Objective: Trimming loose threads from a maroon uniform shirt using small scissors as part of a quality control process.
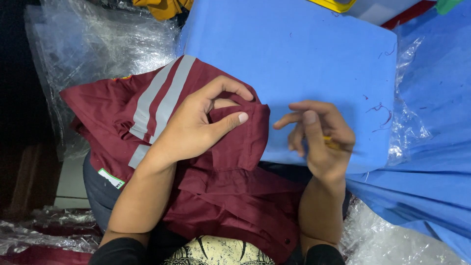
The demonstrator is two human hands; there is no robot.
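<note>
From my remote seat I see the left hand pinching a fold of the maroon work shirt, thumb and forefinger clamped on the cloth near its upper edge, the other fingers curled over the fabric. The shirt lies across the lap and partly up onto the blue padded board, its grey reflective stripes running off to the left side. The right hand hovers just beside the fold, fingers loosely curled around a small yellowish object that I cannot make out; whether it grips tightly I cannot tell.

I judge the main risk is the pinched fold slipping, since the hold is only a narrow bite on soft cloth and the bulk of the garment hangs toward the lap, pulling it down. The small object could also snag or mark the fabric if the right hand comes in at a poor angle. Clear plastic bags crowd the left and could catch a trailing sleeve
</note>
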